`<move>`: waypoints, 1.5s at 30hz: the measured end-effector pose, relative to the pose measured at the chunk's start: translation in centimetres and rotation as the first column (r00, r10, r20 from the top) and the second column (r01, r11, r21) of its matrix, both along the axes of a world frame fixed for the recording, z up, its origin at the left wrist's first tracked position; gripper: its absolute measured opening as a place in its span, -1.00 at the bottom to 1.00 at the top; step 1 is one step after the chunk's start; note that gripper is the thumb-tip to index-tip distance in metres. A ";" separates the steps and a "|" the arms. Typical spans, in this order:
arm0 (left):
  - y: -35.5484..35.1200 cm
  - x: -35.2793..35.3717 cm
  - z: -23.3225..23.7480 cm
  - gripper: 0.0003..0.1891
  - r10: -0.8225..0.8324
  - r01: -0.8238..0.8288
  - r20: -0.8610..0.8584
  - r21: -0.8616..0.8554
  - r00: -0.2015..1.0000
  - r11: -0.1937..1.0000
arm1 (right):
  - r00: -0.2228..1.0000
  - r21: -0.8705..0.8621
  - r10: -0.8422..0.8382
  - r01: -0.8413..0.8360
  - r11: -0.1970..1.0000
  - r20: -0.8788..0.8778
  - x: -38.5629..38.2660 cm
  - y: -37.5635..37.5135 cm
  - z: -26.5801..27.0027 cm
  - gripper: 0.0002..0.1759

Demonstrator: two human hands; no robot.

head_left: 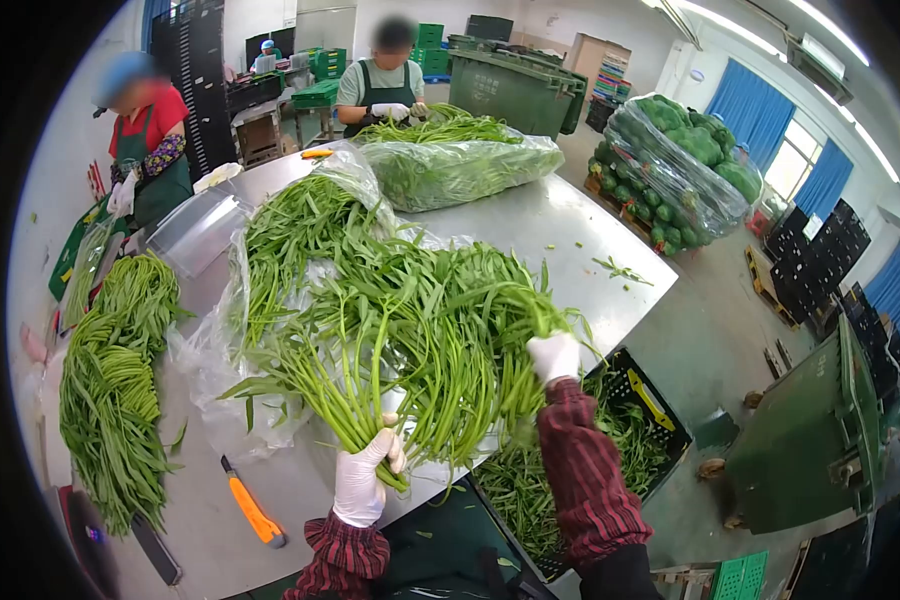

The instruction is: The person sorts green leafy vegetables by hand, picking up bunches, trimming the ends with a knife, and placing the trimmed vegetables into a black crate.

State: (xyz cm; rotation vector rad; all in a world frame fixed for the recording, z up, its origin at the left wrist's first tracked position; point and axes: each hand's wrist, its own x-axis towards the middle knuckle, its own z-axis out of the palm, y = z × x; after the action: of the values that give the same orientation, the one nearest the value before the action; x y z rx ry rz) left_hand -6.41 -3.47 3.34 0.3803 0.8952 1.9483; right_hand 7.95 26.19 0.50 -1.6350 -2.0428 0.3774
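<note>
The left hand (362,480) grips a bunch of green stalks (410,330) by its cut ends, fingers closed around them, above the steel table (560,235). The right hand (553,357) closes on the bunch's leafy side. An orange-handled knife (253,508) lies nearby.

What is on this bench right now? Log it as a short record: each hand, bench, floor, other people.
Left hand: white-gloved left hand closed around the stem ends of a bundle of long green leafy stalks.
Right hand: white-gloved right hand among the bundle's leaves; grip hidden.
Bench: steel table; orange-handled knife; pile of green stalks at left; clear plastic bag of greens.
Floor: black plastic crate holding green trimmings.
Others: person in a red shirt; person in a green apron.
</note>
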 end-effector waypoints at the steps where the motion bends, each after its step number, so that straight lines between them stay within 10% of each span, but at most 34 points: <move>1: -0.2 -0.1 -0.1 -0.75 0.027 -0.027 0.022 0.001 0.999 1.000 | 0.992 0.040 0.034 -0.029 0.999 -0.122 0.3 0.5 1.5 -0.66; 5: -0.2 -0.4 -0.2 -0.74 0.065 -0.066 0.020 0.033 0.998 0.997 | 0.999 0.373 0.041 -0.027 0.927 -0.030 -0.2 -4.3 11.1 -0.78; 9: 0.0 -0.1 -0.1 -0.74 0.084 -0.084 0.050 0.006 0.995 0.996 | 0.974 0.619 0.125 -0.216 0.755 0.188 -0.9 -5.7 8.2 -0.78; 15: -0.1 0.0 -0.8 -0.77 0.036 -0.035 0.038 -0.018 0.999 0.999 | 0.807 -0.173 0.460 -0.427 0.888 0.370 0.3 -11.3 1.6 -0.56; 24: 0.7 0.7 -1.7 -0.83 0.043 -0.041 0.027 -0.053 0.999 0.998 | 0.956 0.224 0.293 -0.283 0.932 -0.010 2.1 -7.8 0.0 -0.79; 29: 0.5 1.0 -1.8 -0.83 0.017 -0.015 0.036 -0.055 0.999 0.998 | 0.882 0.084 0.293 -0.346 0.935 0.368 -0.8 -3.7 -1.3 -0.74; 32: 0.5 0.8 -1.8 -0.87 0.038 -0.038 0.032 -0.013 0.999 0.999 | 0.929 0.056 0.249 -0.243 0.968 -0.274 -1.5 -3.5 1.1 -0.76; 35: 0.9 1.0 -1.5 -0.88 0.095 -0.096 -0.018 -0.064 0.995 0.993 | 0.629 -0.169 0.197 -0.473 0.865 -0.752 -1.5 -7.2 6.3 -0.70; 43: 4.7 3.1 -0.9 -0.90 -0.022 0.024 0.027 -0.095 0.999 0.995 | 0.711 -0.190 0.390 -0.588 0.787 -0.585 0.1 -16.0 2.8 -0.73; 44: 5.0 3.4 -0.8 -0.90 -0.044 0.058 0.107 -0.134 0.993 0.989 | 0.716 -0.139 0.462 -0.606 0.783 -0.523 0.2 -16.6 1.3 -0.75; 45: 5.6 3.7 -2.1 -0.91 -0.081 0.099 0.172 -0.101 0.982 0.990 | 0.635 0.309 0.693 -0.620 0.721 -0.342 -0.4 -16.8 -0.4 -0.76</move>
State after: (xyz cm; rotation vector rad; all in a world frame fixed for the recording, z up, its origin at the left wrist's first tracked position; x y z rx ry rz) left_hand -2.74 2.16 1.26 0.1860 0.8563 1.8100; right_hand 7.53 9.43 0.13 -0.5492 -2.1612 0.7308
